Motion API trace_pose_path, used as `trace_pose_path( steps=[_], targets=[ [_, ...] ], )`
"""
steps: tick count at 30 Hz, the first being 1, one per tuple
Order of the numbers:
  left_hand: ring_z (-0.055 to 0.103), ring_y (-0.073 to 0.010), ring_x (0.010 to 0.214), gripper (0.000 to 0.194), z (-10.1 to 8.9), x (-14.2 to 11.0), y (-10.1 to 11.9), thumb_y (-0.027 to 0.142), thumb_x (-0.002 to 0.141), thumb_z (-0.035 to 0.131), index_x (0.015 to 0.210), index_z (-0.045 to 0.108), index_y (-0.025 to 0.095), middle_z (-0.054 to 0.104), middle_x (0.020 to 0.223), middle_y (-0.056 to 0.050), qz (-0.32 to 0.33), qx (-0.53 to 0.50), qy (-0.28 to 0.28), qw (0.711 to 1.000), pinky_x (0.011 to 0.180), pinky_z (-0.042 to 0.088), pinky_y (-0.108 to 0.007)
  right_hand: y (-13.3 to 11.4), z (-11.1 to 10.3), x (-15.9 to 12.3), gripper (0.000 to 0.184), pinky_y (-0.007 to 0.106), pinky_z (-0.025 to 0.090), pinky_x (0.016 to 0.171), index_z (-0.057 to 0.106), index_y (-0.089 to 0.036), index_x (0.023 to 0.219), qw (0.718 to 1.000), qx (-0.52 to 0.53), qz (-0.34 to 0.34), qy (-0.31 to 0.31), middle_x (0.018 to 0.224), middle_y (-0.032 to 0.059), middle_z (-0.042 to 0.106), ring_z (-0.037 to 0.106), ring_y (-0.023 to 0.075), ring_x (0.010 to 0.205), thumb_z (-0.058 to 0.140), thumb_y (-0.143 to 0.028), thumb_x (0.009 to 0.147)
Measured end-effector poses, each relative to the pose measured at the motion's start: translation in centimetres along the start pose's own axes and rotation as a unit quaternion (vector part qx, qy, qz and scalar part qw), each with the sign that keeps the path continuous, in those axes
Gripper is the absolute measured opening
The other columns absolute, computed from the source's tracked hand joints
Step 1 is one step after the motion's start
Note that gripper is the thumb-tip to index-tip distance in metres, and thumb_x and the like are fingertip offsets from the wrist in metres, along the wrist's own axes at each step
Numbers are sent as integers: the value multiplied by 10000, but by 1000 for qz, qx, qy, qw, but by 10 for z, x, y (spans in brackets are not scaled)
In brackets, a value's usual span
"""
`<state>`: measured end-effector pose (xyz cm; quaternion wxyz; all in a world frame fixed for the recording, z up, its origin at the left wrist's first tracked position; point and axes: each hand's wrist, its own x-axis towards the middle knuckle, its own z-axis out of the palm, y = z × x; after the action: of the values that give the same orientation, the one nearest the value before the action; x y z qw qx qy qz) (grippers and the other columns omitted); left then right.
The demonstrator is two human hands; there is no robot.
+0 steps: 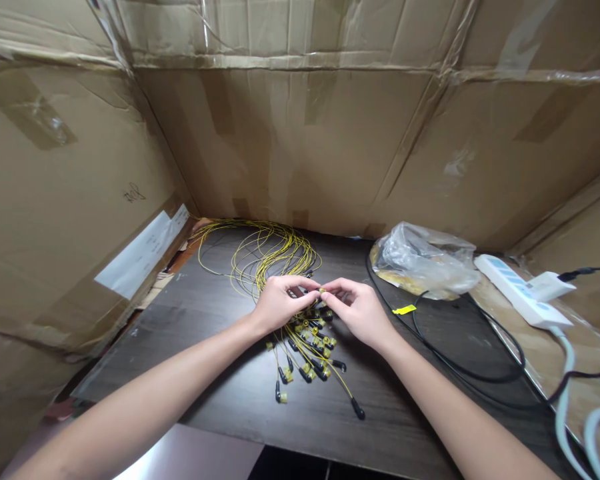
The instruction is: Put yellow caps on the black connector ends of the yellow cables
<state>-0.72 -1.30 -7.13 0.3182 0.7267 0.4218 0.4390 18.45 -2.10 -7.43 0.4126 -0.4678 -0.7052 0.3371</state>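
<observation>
Both my hands meet at the middle of the table, fingertips nearly touching. My left hand (pixel 286 303) is closed in a pinch on the black connector end of a cable, mostly hidden by the fingers. Against it my right hand (pixel 356 308) pinches a small yellow cap (pixel 322 291). Below them lies a cluster of thin yellow cables ending in black angled connectors (pixel 282 375), many with yellow caps (pixel 327 353). One black connector (pixel 358 409) without a visible cap points toward the front edge. The yellow cable bundle (pixel 285 250) loops away behind my left hand.
The dark wooden table (pixel 220 393) stands inside cardboard walls (pixel 280 147). At the back right are a clear plastic bag (pixel 425 257) and a white power strip (pixel 523 290) with a plugged-in adapter. A black cable (pixel 460 370) with a yellow tag (pixel 404 310) curves along the right.
</observation>
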Motion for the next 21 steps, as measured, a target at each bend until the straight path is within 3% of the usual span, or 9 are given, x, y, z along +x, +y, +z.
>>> trace_pose_path(
  steps=[10,21],
  targets=[
    [598,-85,601,126,0,0,-3,223,822,692,896,748,137,734,812,-31,38,19,-12,999,577,480,-190,-10,-1,-3,239,280,420,581,729,-181,920,994,-88,-61,-29,737,28,706,570,152,602,543,-330,939],
    [585,-87,603,153,0,0,-4,256,847,681,928,765,157,743,834,-34,43,26,-19,999,581,472,-198,-8,2,-1,286,293,445,707,658,-179,870,989,-98,-102,-34,827,52,712,629,178,742,425,-279,1002]
  ],
)
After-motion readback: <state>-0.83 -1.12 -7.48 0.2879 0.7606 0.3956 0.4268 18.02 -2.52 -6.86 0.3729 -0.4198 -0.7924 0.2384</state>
